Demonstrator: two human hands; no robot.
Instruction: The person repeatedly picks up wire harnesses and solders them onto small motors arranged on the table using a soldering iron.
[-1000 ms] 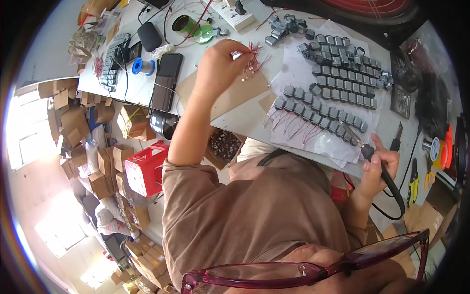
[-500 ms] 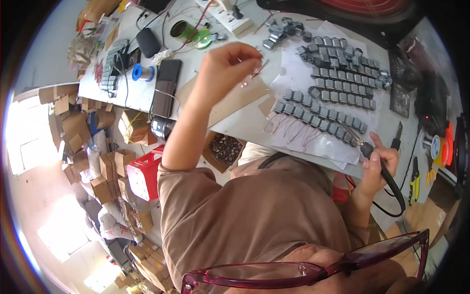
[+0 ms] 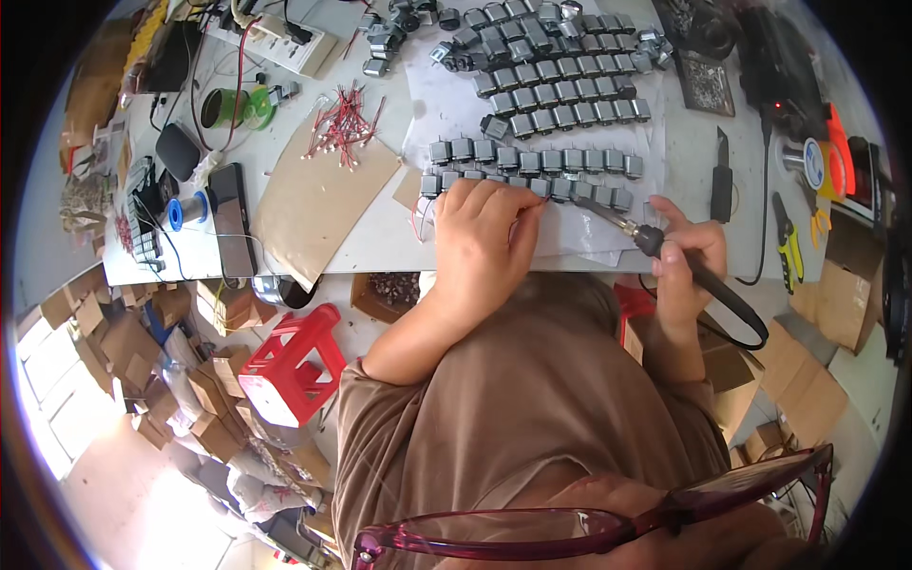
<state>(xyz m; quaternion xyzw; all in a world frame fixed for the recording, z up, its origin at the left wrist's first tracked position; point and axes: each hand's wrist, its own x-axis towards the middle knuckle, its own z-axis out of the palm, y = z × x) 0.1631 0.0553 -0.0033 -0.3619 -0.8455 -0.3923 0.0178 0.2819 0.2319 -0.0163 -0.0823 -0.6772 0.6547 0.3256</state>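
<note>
My right hand (image 3: 689, 256) grips a soldering iron (image 3: 717, 287) by its dark handle, the metal tip pointing left at the nearest row of small grey motors (image 3: 559, 188). My left hand (image 3: 484, 237) is closed in a pinch at that same row, covering some of the motors. A small bit of red wire (image 3: 544, 199) shows at its fingertips, close to the iron's tip; most of it is hidden. More rows of grey motors (image 3: 570, 92) stand on white paper farther back. A pile of red wires (image 3: 344, 128) lies on a brown board (image 3: 318, 199) to the left.
Left on the table are a solder spool (image 3: 187, 211), a dark phone-like slab (image 3: 231, 223), a green tin (image 3: 220, 108) and a white power strip (image 3: 285, 46). To the right lie a utility knife (image 3: 722, 180) and yellow-black pliers (image 3: 788, 242). A red stool (image 3: 294, 366) stands on the floor.
My left hand has come down from above the wire pile to the near motor row on the right. The view has shifted. The soldering iron stays in my right hand.
</note>
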